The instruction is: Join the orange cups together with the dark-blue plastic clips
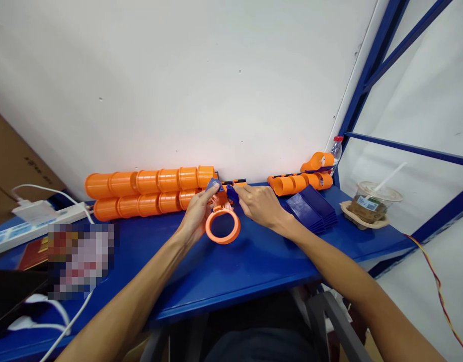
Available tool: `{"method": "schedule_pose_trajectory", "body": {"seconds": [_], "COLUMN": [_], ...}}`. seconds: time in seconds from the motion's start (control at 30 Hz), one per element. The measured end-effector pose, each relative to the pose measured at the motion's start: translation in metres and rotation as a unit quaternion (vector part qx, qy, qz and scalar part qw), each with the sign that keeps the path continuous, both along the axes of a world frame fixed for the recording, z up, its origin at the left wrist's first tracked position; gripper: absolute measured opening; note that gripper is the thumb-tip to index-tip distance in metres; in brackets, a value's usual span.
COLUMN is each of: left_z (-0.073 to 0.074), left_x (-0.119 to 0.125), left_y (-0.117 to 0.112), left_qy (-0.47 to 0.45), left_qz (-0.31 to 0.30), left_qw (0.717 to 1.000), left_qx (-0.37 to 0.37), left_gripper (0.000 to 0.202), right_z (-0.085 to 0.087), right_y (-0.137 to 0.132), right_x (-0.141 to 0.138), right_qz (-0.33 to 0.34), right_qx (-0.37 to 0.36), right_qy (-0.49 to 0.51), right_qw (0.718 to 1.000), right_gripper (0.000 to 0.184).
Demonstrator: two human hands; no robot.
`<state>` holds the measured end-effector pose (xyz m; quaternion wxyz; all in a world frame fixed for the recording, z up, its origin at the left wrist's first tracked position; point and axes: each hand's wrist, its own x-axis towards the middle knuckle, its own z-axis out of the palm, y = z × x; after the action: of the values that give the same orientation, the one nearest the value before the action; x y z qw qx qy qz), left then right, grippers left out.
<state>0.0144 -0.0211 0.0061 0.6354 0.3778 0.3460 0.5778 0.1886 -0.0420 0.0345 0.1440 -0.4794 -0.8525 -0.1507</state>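
Nearest is the table (239, 274), its bare front strip running below the work. Over it, the orange ring part (223, 240) is raised at the middle, its round opening toward the wearer. Its long axis runs from the ring at 6 o'clock up to a blue plate (215, 185) at about 12, leaning slightly to 11.

The left hand (197, 211) is the nearer one, in contact with the part: its thumb lies over the blue plate, pinching the upper end, and the ring sits at about 4 o'clock from its middle. The right hand (261, 203) pinches a blue piece (232, 194) between thumb and fingers, the piece poking out at 9 to 10 o'clock; from this hand the ring lies at 8. The relation that matters is between the two blue ends: the right hand's piece is just beside the left hand's plate, at about 4 o'clock from it. Whether they touch cannot be told.

Beyond the right hand, at 3 to 4 o'clock, lies a stack of blue panels (310, 208). Farther off, orange cylinders (150, 183) line the wall at 10 o'clock from the left hand.
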Motion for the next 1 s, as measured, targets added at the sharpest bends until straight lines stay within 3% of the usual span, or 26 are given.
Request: {"method": "schedule_pose_trajectory", "body": {"seconds": [0.3,1.0], "left_z": [-0.014,-0.009], "left_x": [0.003,0.004], "left_y": [0.007,0.002], "left_qy": [0.028,0.010], "left_qz": [0.032,0.069], "left_qw": [0.998,0.997], "left_qx": [0.044,0.045], "left_gripper": [0.041,0.049], "right_z": [-0.004,-0.012], "right_y": [0.001,0.005], "right_x": [-0.004,-0.003], "right_qz": [0.006,0.034], "right_qx": [-0.008,0.034], "right_qy": [-0.026,-0.054], "right_qw": [1.000,0.997], "right_gripper": [0.041,0.048]}}
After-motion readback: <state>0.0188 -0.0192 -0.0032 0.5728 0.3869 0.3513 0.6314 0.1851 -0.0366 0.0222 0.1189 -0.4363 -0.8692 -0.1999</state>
